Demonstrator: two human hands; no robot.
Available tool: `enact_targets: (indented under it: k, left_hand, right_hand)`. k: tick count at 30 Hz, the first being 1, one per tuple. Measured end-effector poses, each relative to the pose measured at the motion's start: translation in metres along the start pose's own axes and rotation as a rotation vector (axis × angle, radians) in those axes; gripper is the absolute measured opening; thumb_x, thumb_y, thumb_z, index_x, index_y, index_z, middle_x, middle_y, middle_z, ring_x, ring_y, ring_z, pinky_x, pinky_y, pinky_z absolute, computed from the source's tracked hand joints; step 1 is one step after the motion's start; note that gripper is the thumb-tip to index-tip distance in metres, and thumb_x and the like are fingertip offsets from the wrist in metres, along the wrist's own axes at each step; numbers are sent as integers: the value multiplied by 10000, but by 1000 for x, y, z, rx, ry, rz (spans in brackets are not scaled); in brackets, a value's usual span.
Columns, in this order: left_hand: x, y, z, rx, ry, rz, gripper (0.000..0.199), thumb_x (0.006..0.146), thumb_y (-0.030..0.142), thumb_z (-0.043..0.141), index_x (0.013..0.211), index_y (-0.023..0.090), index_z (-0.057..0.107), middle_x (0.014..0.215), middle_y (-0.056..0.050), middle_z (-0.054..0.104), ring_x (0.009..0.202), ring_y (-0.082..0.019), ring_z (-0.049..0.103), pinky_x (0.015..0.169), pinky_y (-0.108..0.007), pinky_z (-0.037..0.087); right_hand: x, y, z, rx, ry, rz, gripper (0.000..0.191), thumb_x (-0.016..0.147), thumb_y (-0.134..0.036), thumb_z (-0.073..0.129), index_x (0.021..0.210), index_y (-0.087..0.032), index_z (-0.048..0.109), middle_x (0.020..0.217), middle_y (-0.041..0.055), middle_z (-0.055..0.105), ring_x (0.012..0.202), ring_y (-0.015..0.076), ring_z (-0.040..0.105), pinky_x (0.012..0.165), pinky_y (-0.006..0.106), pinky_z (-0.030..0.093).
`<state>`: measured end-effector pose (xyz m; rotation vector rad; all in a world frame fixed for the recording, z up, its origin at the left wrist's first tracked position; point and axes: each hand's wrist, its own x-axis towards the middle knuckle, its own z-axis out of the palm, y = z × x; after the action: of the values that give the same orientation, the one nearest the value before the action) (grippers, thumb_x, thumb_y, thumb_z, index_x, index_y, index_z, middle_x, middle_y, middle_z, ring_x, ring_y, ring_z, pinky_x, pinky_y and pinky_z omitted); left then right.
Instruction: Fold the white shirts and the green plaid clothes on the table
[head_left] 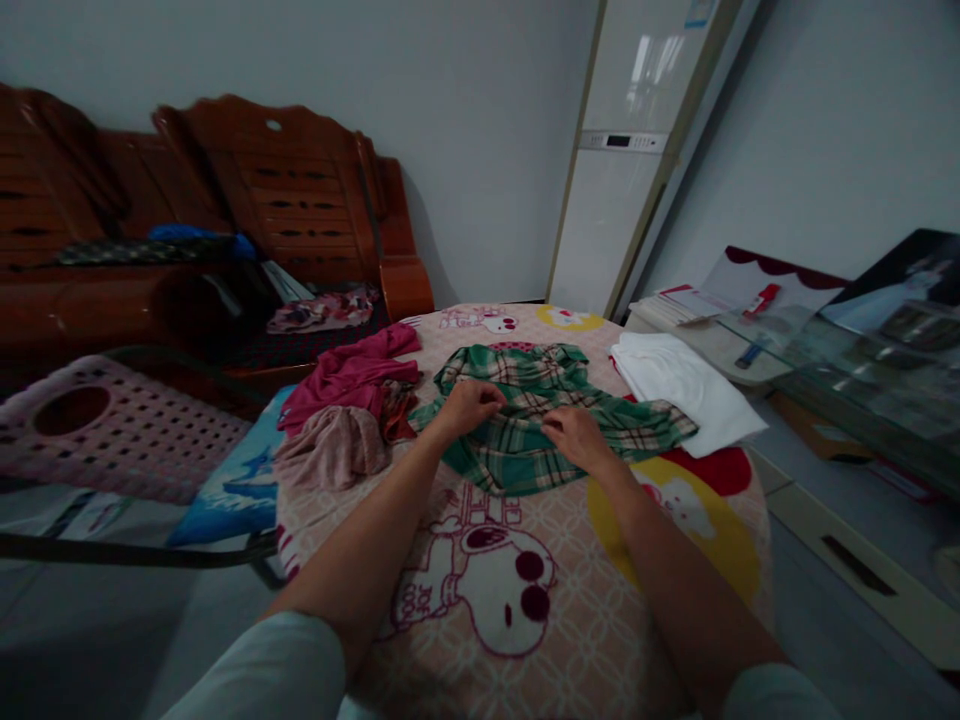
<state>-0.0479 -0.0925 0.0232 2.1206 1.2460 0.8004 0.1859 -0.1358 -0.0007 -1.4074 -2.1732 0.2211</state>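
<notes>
A green plaid shirt point(517, 455) lies spread across the middle of the round table, one sleeve stretching out to the right. My left hand point(472, 405) is closed, its fingers pinching the shirt's cloth left of centre. A short way to the right, my right hand point(574, 432) pinches the same shirt, fingertips pressed together. Folded white cloth point(679, 385) rests just beyond the right sleeve. To the left of the shirt lie a crumpled magenta garment point(352, 375) and a dusty-pink cloth point(334, 450), with a dark reddish patterned piece point(397, 405) partly showing between.
A patterned tablecloth point(600, 640) covers the table. At left stand a pink woven chair point(150, 440) with a blue cushion point(232, 480) and a wooden sofa point(292, 200). A glass-topped cabinet point(862, 360) is close on the right. A tall white air conditioner point(607, 220) stands behind.
</notes>
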Motion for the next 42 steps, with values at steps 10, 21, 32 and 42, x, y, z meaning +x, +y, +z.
enact_targets:
  k: [10,21,32,42]
  left_hand:
    - [-2,-11,12,375,-61,122,343,721,70,648,1026,197,741,1054,-75,712,1030,-233,621,962,-343,452]
    - [-3,-6,12,297,-201,216,236,737,106,624,949,166,708,947,-46,694,876,-179,633,794,-257,478]
    - [-2,0,8,197,-104,147,159,805,161,577,872,134,719,812,-39,702,760,-157,613,722,-238,420]
    - [-2,-1,2,70,-89,125,217,822,254,522,781,122,689,644,6,592,627,-116,490,595,-210,330]
  right_hand:
    - [0,-8,3,57,-17,86,151,680,-62,661,738,-196,701,708,14,675,670,170,603,662,275,435]
    - [-1,-8,0,244,-11,163,180,678,-44,622,754,-175,720,652,5,673,622,154,614,618,251,435]
    - [-1,-3,4,211,7,108,89,763,-170,699,844,-182,733,796,37,726,724,171,652,681,274,469]
    - [-2,-4,4,62,22,18,172,874,-185,588,742,-177,698,754,45,706,709,163,618,698,266,422]
